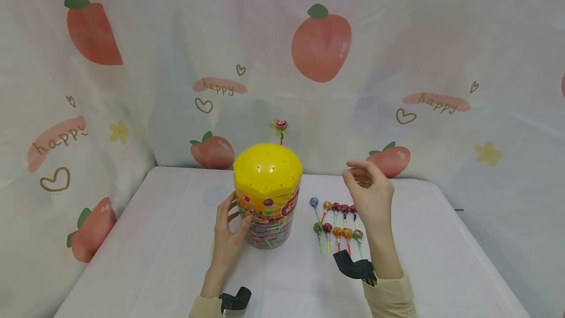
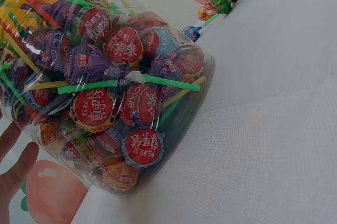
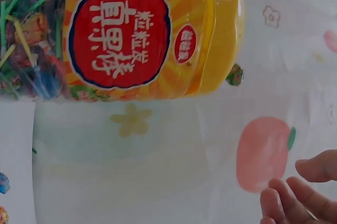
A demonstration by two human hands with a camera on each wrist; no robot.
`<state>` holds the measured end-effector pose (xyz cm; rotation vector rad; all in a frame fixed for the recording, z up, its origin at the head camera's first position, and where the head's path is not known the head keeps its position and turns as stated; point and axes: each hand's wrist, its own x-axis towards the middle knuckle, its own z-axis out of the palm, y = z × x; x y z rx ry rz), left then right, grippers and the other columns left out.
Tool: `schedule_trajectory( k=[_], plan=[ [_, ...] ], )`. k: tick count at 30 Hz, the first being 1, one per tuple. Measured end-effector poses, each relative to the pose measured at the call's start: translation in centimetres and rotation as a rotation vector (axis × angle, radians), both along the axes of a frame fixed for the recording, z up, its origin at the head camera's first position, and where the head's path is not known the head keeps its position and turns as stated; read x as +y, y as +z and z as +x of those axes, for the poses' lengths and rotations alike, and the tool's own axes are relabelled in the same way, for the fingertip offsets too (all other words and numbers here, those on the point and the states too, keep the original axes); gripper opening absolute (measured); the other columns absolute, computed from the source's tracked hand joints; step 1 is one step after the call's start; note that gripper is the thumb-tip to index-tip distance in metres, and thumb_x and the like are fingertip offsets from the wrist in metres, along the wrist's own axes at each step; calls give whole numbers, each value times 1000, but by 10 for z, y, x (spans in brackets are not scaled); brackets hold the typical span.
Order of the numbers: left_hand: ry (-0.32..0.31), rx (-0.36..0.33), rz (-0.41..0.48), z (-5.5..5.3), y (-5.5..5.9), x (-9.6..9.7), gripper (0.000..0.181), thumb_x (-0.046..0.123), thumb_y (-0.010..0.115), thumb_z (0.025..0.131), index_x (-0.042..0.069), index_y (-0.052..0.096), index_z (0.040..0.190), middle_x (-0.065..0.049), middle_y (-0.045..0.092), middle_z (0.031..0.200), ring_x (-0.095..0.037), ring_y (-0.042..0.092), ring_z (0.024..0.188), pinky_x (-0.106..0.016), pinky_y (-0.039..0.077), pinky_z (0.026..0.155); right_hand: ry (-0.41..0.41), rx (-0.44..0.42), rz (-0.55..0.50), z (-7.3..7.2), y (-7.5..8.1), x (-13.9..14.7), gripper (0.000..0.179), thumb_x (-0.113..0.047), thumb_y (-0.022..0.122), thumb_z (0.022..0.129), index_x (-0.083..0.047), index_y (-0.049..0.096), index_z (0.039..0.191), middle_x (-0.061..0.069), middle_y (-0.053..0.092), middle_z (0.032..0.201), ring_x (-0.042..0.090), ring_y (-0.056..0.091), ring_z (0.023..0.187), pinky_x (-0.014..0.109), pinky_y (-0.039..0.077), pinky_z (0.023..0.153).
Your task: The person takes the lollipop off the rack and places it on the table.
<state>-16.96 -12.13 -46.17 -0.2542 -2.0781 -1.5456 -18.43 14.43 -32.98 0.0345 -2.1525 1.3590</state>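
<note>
A clear jar of lollipops (image 1: 270,232) with a domed yellow lid (image 1: 265,171) stands upright on the table. My left hand (image 1: 229,232) holds its left side, thumb toward the front and fingers round the far side. In the left wrist view, wrapped lollipops (image 2: 142,103) and coloured sticks show through the jar's wall. One lollipop (image 1: 281,125) stands upright at the back of the lid, its head up. To the right of the jar, my right hand (image 1: 371,188) is raised above the table with bent fingers, thumb near the fingertips, nothing between them.
Right of the jar, several lollipops lie in two rows, a back row (image 1: 335,207) and a front row (image 1: 337,231), partly behind my right forearm. A white cloth covers the table (image 1: 167,239). Behind it hangs a fruit-print curtain (image 1: 265,28).
</note>
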Motion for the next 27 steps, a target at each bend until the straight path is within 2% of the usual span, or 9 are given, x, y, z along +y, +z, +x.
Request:
schedule_trajectory(
  k=[4, 7, 11, 14, 18, 27],
  plan=[
    [3, -5, 0, -1, -2, 0, 68, 1, 67, 84, 2, 36, 145, -21, 44, 139, -37, 46, 126, -60, 46, 99, 50, 9, 34, -9, 14, -15, 21, -15, 68, 88, -10, 69, 108, 11, 70, 93, -5, 57, 80, 8, 46, 74],
    [12, -8, 0, -8, -14, -2, 71, 2, 68, 83, 5, 35, 146, -19, 43, 141, -35, 46, 127, -59, 46, 100, 80, 30, 66, -18, 23, -26, 22, -13, 69, 87, -8, 68, 108, 11, 70, 92, 4, 60, 81, 11, 47, 73],
    [21, 11, -10, -19, -33, -6, 75, 4, 70, 83, 15, 35, 148, -11, 43, 143, -27, 47, 127, -55, 48, 100, 117, 59, 104, -30, 32, -37, 25, -11, 71, 85, -6, 67, 109, 12, 70, 91, 19, 65, 82, 10, 47, 71],
    [18, 29, -21, -20, -35, -8, 74, 8, 71, 84, 19, 35, 148, -6, 44, 143, -22, 47, 126, -50, 49, 99, 139, 53, 129, -39, 36, -45, 27, -11, 70, 85, -6, 66, 111, 13, 70, 90, 23, 66, 83, 11, 48, 71],
    [18, 29, -33, -20, -35, -8, 73, 12, 70, 85, 22, 34, 148, -4, 44, 142, -20, 47, 126, -45, 50, 99, 166, 41, 160, -50, 38, -52, 28, -11, 68, 86, -7, 65, 114, 13, 70, 90, 24, 66, 83, 21, 52, 75],
    [25, 32, -42, -20, -36, -8, 73, 13, 69, 86, 23, 34, 148, -5, 44, 141, -20, 47, 125, -45, 51, 98, 276, 10, 160, -73, 34, -63, 30, -11, 67, 87, -6, 62, 116, 15, 70, 97, 26, 66, 89, 35, 55, 84]
  ],
)
